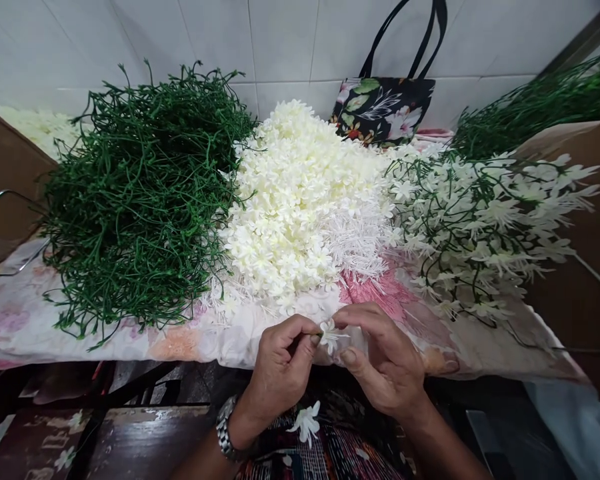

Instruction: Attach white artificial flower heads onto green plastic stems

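Note:
My left hand (279,370) and my right hand (386,360) meet at the table's near edge, both pinching one small white artificial flower (329,335) between their fingertips. My left fingers also seem to grip a thin dark stem end under it. A wristwatch (226,430) is on my left wrist. Behind my hands lies a big heap of loose white flower heads (300,200). Another white flower (306,421) rests on my lap.
A large tangle of green plastic stems (140,193) fills the left of the cloth-covered table (25,320). Assembled stems with white flowers (485,220) lie at the right. A floral tote bag (384,110) leans on the tiled wall. Cardboard boxes (595,220) stand at both sides.

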The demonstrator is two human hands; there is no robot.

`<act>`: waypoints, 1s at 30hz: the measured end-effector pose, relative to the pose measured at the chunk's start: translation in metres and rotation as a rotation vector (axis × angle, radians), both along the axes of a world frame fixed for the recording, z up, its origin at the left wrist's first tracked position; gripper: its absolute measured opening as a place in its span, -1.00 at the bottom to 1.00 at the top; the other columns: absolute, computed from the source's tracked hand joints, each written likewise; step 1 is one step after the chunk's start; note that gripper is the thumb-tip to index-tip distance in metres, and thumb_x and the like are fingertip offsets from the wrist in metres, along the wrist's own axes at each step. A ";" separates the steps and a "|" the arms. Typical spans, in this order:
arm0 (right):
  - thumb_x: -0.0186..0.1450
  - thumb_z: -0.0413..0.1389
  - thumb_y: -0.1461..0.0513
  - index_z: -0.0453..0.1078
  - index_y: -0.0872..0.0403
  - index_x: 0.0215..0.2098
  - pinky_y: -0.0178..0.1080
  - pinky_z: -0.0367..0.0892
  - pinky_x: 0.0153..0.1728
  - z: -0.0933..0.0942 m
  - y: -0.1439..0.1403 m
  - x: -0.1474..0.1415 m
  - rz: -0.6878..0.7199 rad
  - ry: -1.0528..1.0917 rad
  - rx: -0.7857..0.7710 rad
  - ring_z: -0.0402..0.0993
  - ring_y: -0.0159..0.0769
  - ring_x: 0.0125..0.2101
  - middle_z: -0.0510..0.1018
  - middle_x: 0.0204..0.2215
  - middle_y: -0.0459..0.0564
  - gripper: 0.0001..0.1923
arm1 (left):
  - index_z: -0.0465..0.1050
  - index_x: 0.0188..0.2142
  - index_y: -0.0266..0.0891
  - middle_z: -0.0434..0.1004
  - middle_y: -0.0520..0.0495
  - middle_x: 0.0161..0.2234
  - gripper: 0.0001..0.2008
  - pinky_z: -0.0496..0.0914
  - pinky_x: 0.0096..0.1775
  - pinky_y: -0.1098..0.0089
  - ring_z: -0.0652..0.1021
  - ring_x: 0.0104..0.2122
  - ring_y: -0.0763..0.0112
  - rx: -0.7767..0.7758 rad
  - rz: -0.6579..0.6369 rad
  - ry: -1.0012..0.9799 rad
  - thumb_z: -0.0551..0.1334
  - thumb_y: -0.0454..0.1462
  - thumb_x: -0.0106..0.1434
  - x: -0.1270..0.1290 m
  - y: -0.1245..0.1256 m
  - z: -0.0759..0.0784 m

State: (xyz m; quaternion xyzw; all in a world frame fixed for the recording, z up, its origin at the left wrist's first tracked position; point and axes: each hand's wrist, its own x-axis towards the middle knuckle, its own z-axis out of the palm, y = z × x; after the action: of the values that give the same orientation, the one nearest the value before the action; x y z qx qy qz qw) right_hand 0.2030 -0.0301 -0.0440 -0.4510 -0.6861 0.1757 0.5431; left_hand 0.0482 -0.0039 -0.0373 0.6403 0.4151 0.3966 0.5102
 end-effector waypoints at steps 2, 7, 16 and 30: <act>0.20 0.06 0.39 0.34 0.06 -0.15 -0.25 0.39 -0.36 0.003 -0.001 0.001 -0.013 -0.036 0.054 0.41 -0.29 -0.33 0.45 -0.36 0.00 -0.74 | 0.34 -0.48 -0.26 0.26 0.11 -0.61 -0.86 0.23 -0.51 0.55 0.28 -0.59 0.55 0.020 -0.004 0.000 0.08 -0.36 0.20 0.000 0.000 0.001; 0.18 0.08 0.45 0.38 0.09 -0.29 -0.34 0.34 -0.47 0.012 0.001 0.001 -0.023 -0.147 0.085 0.37 -0.38 -0.44 0.40 -0.46 -0.05 -0.81 | 0.36 -0.51 -0.27 0.29 0.10 -0.62 -0.84 0.23 -0.51 0.56 0.31 -0.60 0.55 0.092 -0.010 0.072 0.09 -0.39 0.18 0.001 0.001 0.006; 0.24 0.00 0.42 0.29 0.10 -0.35 -0.36 0.26 -0.50 0.007 0.004 -0.003 0.014 -0.154 -0.008 0.30 -0.39 -0.49 0.37 -0.53 -0.06 -0.88 | 0.32 -0.57 -0.25 0.30 0.10 -0.65 -0.79 0.21 -0.56 0.58 0.32 -0.63 0.55 0.144 0.003 0.157 0.07 -0.38 0.18 0.003 0.002 0.001; 0.25 -0.02 0.38 0.26 0.08 -0.36 -0.36 0.21 -0.48 -0.001 0.007 -0.008 -0.018 -0.114 0.009 0.29 -0.40 -0.48 0.37 -0.52 -0.08 -0.90 | 0.39 -0.55 -0.24 0.31 0.09 -0.64 -0.78 0.25 -0.53 0.53 0.32 -0.62 0.49 -0.034 0.036 0.114 0.14 -0.20 0.16 0.002 0.005 -0.003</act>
State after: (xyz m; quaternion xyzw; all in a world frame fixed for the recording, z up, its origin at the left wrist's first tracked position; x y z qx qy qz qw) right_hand 0.1950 -0.0235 -0.0448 -0.4639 -0.7127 0.1418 0.5066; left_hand 0.0501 0.0011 -0.0404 0.6456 0.4616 0.3613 0.4895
